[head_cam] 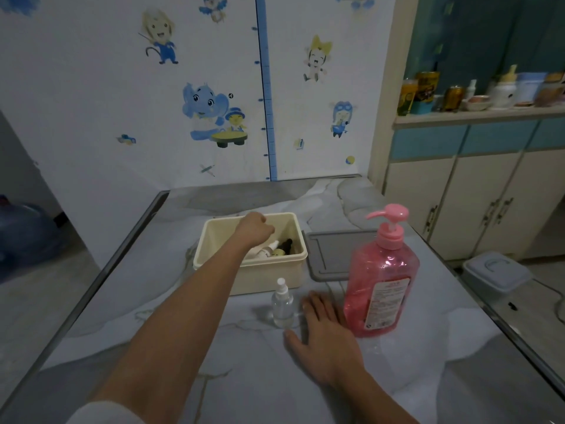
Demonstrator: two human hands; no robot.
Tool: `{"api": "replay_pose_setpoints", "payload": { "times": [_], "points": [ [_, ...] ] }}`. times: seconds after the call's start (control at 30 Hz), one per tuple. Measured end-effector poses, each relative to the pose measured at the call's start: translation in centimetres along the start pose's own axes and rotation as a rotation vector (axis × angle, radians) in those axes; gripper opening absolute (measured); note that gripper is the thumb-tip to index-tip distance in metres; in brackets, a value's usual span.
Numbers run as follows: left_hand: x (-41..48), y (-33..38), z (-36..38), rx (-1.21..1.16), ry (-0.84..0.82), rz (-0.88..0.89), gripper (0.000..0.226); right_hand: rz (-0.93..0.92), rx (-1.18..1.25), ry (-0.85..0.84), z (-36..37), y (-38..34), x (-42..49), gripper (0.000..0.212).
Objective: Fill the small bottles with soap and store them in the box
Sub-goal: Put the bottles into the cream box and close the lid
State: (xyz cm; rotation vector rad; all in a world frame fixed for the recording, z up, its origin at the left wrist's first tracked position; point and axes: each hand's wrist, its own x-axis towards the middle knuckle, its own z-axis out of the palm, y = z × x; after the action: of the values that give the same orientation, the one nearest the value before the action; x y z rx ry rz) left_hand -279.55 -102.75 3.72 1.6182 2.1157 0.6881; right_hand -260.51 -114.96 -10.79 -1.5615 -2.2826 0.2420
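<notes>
Two small bottles (273,250), perhaps plastic, in rectangular cream box (272,272).

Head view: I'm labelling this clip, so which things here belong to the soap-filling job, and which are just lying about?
Part of the job:
- pink soap bottle
- clear spray bottle
- cream box with small bottles inside
- grey lid
- left hand, right hand

Lying about:
- shelf jars and cans
- grey bin
- blue water jug

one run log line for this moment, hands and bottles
left hand: reaching into cream box, grip unclear | right hand: flat on table, empty | clear spray bottle: upright on table | pink soap pump bottle: untouched
</notes>
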Motion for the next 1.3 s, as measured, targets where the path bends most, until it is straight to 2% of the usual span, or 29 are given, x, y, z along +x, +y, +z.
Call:
{"api": "replay_pose_setpoints", "payload": {
  "times": [0.13,0.23,0.3,0.37,0.47,0.57,0.63,0.83,1.03,1.13,1.3],
  "points": [
    [-3.5,0.0,-1.4,-0.416,0.182,0.208,0.02,0.017,0.004,-0.021,-0.1,-0.2,0.0,0.089],
    [-7.2,-1.0,-1.4,-0.656,0.146,0.32,0.016,0.01,-0.003,-0.043,-0.3,-0.2,0.0,0.089],
    [-9.7,-2.0,-0.3,-0.696,0.112,0.367,0.017,0.009,-0.001,-0.044,-0.5,-0.2,0.0,0.089],
    [-11.8,-3.2,1.2,-0.681,0.089,0.375,0.015,0.008,-0.005,-0.046,-0.5,-0.3,-0.1,0.088],
    [-13.9,-4.7,3.7,-0.723,-0.033,0.268,0.019,0.014,-0.017,-0.037,-0.5,-0.4,-0.2,0.088],
    [-15.1,-5.6,5.6,-0.637,-0.155,0.191,0.043,0.005,-0.024,-0.021,-0.4,-0.5,-0.2,0.087],
    [-15.4,-5.8,6.1,-0.568,-0.166,0.166,0.054,0.003,-0.024,-0.019,-0.3,-0.5,-0.3,0.087],
    [-15.2,-5.7,5.8,-0.623,-0.088,0.151,0.045,0.009,-0.05,-0.019,-0.4,-0.5,-0.2,0.088],
    [-12.4,-3.7,1.0,-0.639,0.177,0.216,0.047,0.014,-0.013,-0.054,-0.4,-0.3,0.0,0.088],
    [-10.2,-2.8,-2.4,-0.534,0.224,0.245,0.044,0.006,-0.004,-0.059,-0.6,-0.2,-0.1,0.087],
    [-5.7,-3.1,-4.8,-0.245,0.185,0.151,0.05,0.008,-0.004,-0.043,-0.8,-0.5,-0.3,0.084]
  ]
}}
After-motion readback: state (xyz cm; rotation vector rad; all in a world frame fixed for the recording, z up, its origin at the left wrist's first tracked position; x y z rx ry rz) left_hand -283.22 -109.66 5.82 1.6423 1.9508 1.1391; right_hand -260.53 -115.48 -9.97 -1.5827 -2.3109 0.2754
